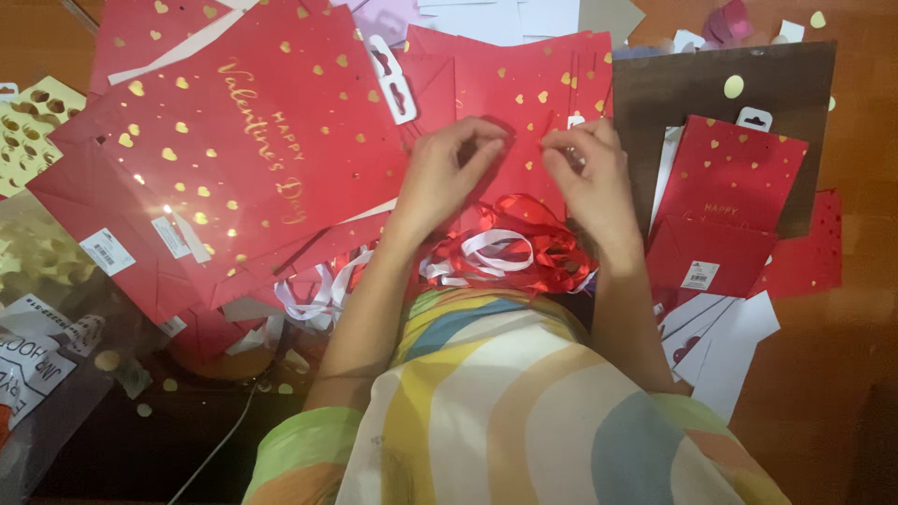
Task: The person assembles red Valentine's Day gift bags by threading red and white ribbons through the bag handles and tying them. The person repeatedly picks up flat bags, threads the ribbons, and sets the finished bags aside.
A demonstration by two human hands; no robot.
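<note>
My left hand (447, 173) and my right hand (591, 173) rest side by side on a flat red paper gift bag with gold hearts (524, 93). Fingertips of both hands pinch at the bag's surface, a thin red string seeming to run between them; the hold is too small to make out clearly. Just below my hands lies a tangle of shiny red ribbon (543, 238) and white ribbon (491, 252).
A large red gift bag with gold script (234, 140) lies to the left on more red bags. A smaller red bag (725, 201) sits on a dark brown sheet (692, 84) to the right. White paper sheets (725, 341), a gold heart-cutout sheet (28, 126) and clear packaging (47, 346) surround them.
</note>
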